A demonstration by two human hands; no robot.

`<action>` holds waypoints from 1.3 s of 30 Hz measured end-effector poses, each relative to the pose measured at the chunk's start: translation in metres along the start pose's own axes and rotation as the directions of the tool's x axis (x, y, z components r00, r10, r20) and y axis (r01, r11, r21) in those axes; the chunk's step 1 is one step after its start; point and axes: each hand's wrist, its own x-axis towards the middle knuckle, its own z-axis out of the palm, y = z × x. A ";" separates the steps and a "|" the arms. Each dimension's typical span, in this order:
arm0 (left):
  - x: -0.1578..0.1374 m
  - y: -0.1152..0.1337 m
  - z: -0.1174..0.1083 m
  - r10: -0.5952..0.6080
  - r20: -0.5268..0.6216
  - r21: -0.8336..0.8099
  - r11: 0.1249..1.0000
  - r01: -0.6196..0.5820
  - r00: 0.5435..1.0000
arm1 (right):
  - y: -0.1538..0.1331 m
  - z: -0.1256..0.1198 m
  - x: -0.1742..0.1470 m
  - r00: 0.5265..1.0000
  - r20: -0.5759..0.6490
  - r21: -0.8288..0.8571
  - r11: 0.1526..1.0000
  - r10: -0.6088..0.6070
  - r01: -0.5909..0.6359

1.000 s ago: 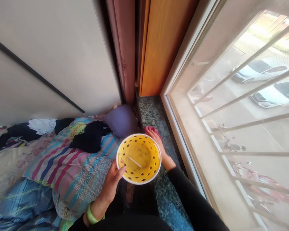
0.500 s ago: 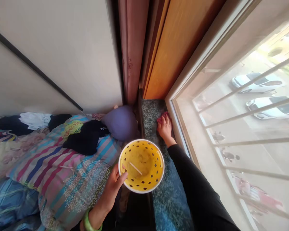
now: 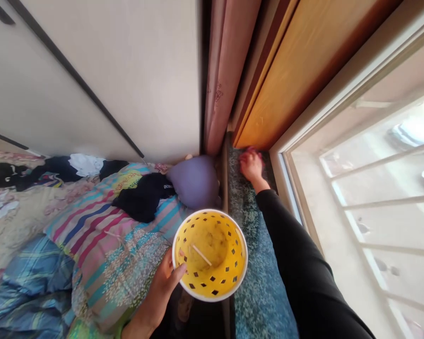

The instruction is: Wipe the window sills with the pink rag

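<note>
My left hand [image 3: 164, 285] grips the rim of a round yellow basket [image 3: 229, 278] with a white edge and diamond-shaped holes. A thin pale stick [image 3: 200, 254] lies on the basket's bottom. My right arm, in a black sleeve, stretches forward along the dark speckled stone windowsill [image 3: 249, 245]. At the sill's far end my right hand [image 3: 251, 165] presses a crumpled red cloth [image 3: 245, 153] against the stone. Its fingers are curled over the cloth and slightly blurred.
On the left, a bed holds a striped pillow [image 3: 102, 245], dark clothing [image 3: 144, 195], a purple rounded cushion [image 3: 196, 181] and a blue plaid cloth [image 3: 31, 282]. A white wardrobe [image 3: 127, 70], pink curtain [image 3: 229, 66] and orange wood panel [image 3: 289, 75] stand ahead. A barred window is at right.
My right hand has slid the red cloth farther along the sill, up to the wood panel. The view has turned left, and the basket is still held in my left hand.
</note>
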 end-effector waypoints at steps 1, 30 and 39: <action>0.000 0.001 -0.001 0.005 0.002 0.003 1.000 -0.005 1.000 | -0.010 0.000 -0.013 0.990 0.059 0.036 0.992 -0.126 0.124; -0.002 -0.004 -0.042 0.018 -0.066 -0.105 0.994 -0.025 0.998 | -0.110 -0.025 -0.137 0.992 0.105 -0.108 0.990 -0.075 0.086; 0.013 0.026 -0.060 -0.055 0.136 -0.022 0.998 0.059 0.989 | -0.194 -0.148 -0.512 0.947 -0.023 -0.152 0.935 0.320 -0.319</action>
